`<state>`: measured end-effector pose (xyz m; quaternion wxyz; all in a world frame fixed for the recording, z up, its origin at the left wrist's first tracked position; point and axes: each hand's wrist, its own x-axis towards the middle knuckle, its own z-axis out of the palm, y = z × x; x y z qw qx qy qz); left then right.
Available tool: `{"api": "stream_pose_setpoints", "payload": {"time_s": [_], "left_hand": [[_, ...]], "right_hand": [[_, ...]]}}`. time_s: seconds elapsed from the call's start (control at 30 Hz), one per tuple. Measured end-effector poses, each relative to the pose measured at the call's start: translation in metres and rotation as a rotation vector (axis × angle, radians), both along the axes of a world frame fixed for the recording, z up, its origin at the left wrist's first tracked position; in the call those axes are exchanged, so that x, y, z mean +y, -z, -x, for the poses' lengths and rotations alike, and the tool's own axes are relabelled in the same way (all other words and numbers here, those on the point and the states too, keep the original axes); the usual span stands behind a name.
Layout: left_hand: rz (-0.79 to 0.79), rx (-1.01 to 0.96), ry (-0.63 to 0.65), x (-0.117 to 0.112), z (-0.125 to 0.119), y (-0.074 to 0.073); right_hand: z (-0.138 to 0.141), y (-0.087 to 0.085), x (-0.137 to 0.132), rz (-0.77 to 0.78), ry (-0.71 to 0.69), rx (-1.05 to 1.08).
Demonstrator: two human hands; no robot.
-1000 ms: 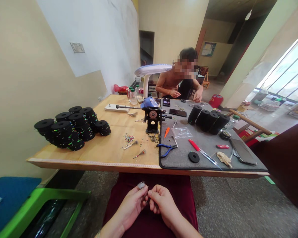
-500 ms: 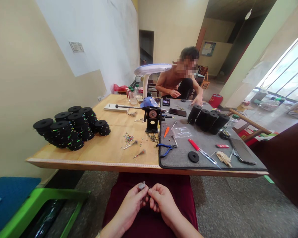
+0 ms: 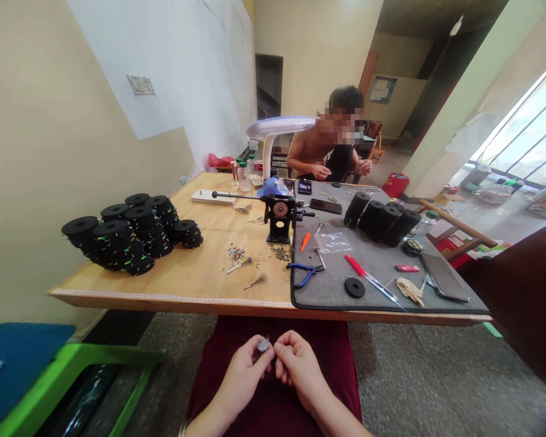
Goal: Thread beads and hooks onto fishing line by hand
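Both my hands are low in my lap, over dark red cloth, below the table's front edge. My left hand [image 3: 241, 379] is closed in a pinch on a small grey bundle of thin pins [image 3: 262, 345] that sticks up from its fingertips. My right hand [image 3: 298, 364] is closed too, its thumb and forefinger pinched right beside the bundle; what it holds is too small to make out. The two hands touch at the fingertips.
A wooden table [image 3: 186, 276] carries stacked black spools [image 3: 127, 233], a small black hand-crank winder [image 3: 279, 218], a grey mat [image 3: 373, 267] with blue pliers [image 3: 306, 272], red tools, phones and more black spools [image 3: 382, 218]. A second person [image 3: 332, 149] sits at the far end. Green stool [image 3: 73, 379] at left.
My hands have stayed in my lap, with small finger movements around the bundle. The person opposite has pulled an outstretched hand back off the mat toward the body.
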<state>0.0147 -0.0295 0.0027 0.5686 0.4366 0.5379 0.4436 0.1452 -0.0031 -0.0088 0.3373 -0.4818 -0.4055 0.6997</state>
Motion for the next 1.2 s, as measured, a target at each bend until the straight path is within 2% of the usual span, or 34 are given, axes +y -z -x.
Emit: {"api": "stream_pose_setpoints", "payload": {"time_s": [0.2,0.43,0.63,0.8,0.9,1.03,1.2], "left_hand": [[0.034,0.005,0.041,-0.001,-0.002,-0.004],[0.031,-0.004,0.009,-0.001,-0.002,-0.006],[0.025,0.092,-0.008,0.004,0.005,-0.011],[0.027,0.116,-0.025,0.006,0.011,-0.025],[0.106,0.030,0.021,0.006,0.014,-0.032],[0.297,-0.216,0.074,0.008,0.018,-0.036],[0.357,-0.438,0.048,0.012,0.023,-0.046]], "right_hand": [[-0.003,-0.001,0.002,0.035,0.054,0.084],[-0.005,0.001,0.002,-0.075,0.052,0.032],[-0.010,-0.009,0.005,-0.082,-0.096,0.000],[-0.019,-0.017,0.009,-0.157,-0.286,-0.086],[-0.022,-0.020,0.010,-0.245,-0.317,-0.134],[-0.029,-0.023,0.011,-0.335,-0.307,-0.121],[-0.039,-0.013,0.016,-0.541,-0.335,-0.223]]}}
